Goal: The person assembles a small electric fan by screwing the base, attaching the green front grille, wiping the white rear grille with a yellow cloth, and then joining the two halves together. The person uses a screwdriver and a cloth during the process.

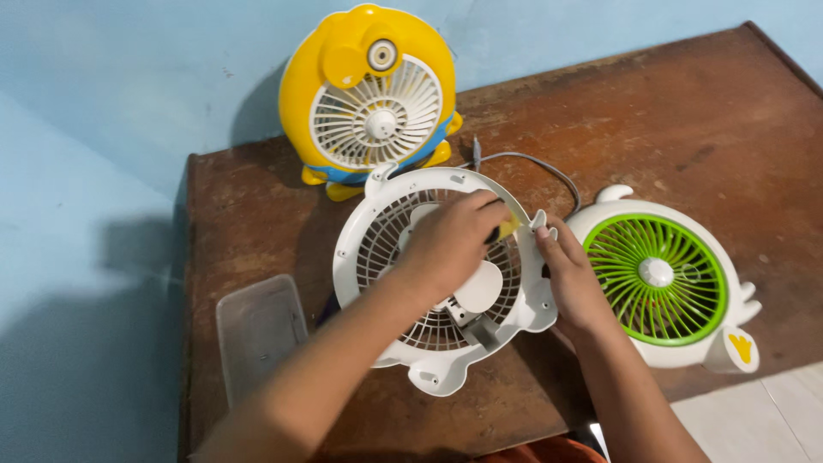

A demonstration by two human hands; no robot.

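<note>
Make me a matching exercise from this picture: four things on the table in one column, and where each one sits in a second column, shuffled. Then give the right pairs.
Things
1. yellow fan
2. green grille fan part
3. clear plastic container
4. white fan housing

Places
A. lying flat at the right side of the wooden table
B. under the left hand, steadied at its edge by the right hand
C. standing upright at the back, by the blue wall
D. near the table's left edge

Pairs: 1-C, 2-A, 3-D, 4-B
</note>
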